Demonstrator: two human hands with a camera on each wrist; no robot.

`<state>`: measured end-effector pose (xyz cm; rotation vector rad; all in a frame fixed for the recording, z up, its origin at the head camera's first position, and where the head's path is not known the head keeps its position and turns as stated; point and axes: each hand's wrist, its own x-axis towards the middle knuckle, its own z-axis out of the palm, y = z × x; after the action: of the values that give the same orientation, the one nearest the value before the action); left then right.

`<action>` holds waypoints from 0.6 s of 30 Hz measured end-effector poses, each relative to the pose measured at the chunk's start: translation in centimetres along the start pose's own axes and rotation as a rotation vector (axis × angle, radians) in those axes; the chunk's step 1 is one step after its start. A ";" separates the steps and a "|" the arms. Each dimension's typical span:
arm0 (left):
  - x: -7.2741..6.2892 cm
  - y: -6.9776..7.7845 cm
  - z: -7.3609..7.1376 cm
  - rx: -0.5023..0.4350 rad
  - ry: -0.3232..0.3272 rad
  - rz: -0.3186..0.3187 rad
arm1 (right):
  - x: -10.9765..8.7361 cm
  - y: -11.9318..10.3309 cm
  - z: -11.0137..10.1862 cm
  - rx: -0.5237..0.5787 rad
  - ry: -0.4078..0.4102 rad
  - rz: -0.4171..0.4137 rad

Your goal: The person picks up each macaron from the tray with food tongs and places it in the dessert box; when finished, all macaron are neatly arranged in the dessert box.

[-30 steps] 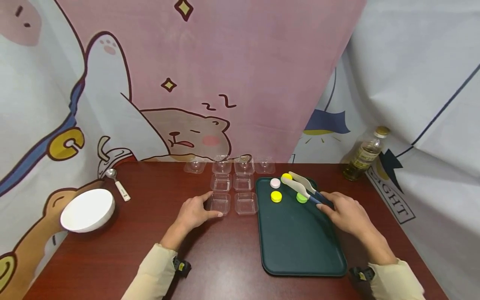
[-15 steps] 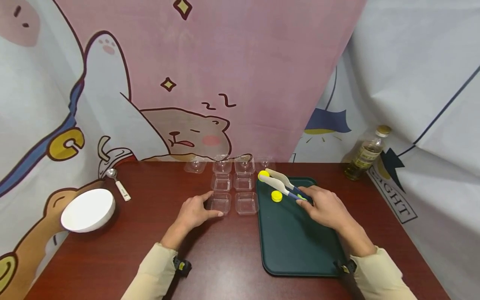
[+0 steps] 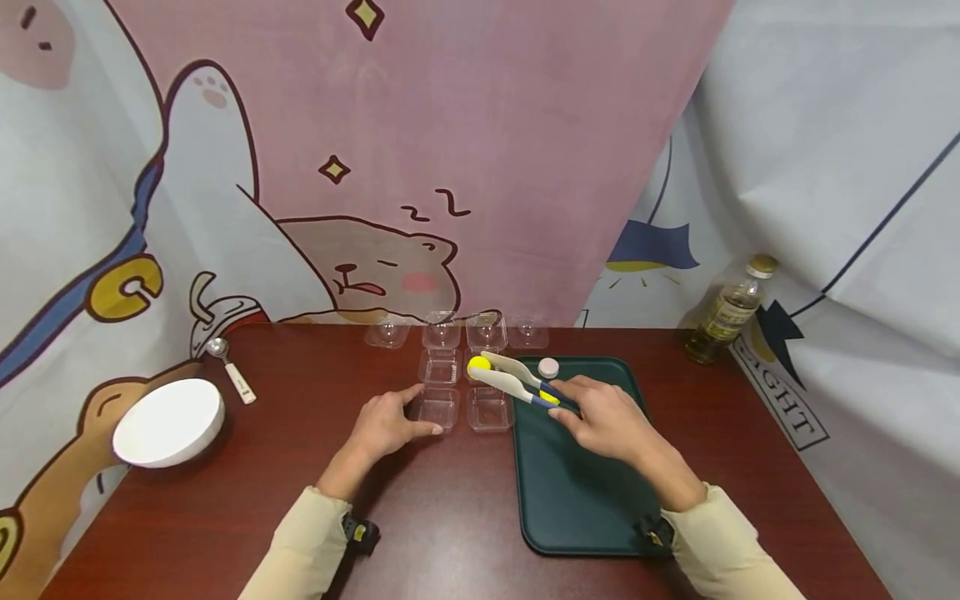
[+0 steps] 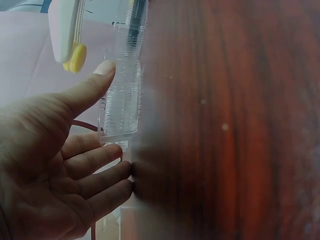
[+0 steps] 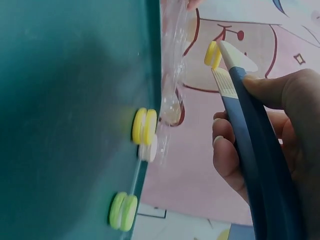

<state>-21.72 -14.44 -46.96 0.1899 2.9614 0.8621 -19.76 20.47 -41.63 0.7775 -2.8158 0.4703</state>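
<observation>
My right hand (image 3: 609, 418) grips tongs (image 3: 504, 382) with pale tips and dark blue handles. Between the tips is a yellow macaron (image 5: 213, 55), raised over the back clear plastic boxes in the head view. My left hand (image 3: 384, 427) rests at the front left clear box (image 3: 439, 409), its thumb along the near side and its fingers, fairly straight, at the left side. On the dark green tray (image 3: 585, 492) lie another yellow macaron (image 5: 144, 126), a pink one (image 3: 548, 367) and a green one (image 5: 123, 211); the tongs and right hand hide part of these in the head view.
Another clear box (image 3: 491, 410) stands beside the left hand's box, with more boxes and domed lids (image 3: 387, 332) behind. A white bowl (image 3: 168, 423) and a scoop (image 3: 233, 373) are at far left. An oil bottle (image 3: 726, 315) stands at the back right corner.
The right hand has moved left with the tongs, lifting the yellow macaron from the tray's back edge to above the boxes. The left hand has stayed in place.
</observation>
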 end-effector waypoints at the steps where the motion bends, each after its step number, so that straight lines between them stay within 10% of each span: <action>1: 0.0 0.1 0.0 -0.002 -0.004 -0.002 | 0.1 -0.2 0.1 -0.001 0.005 -0.006; 18: -0.2 0.4 0.1 0.040 0.004 -0.015 | 1.0 -2.8 2.0 -0.022 -0.070 -0.093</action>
<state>-21.50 -14.04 -46.84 0.1675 2.9816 0.8038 -19.29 17.05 -42.55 0.9335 -2.8275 0.4041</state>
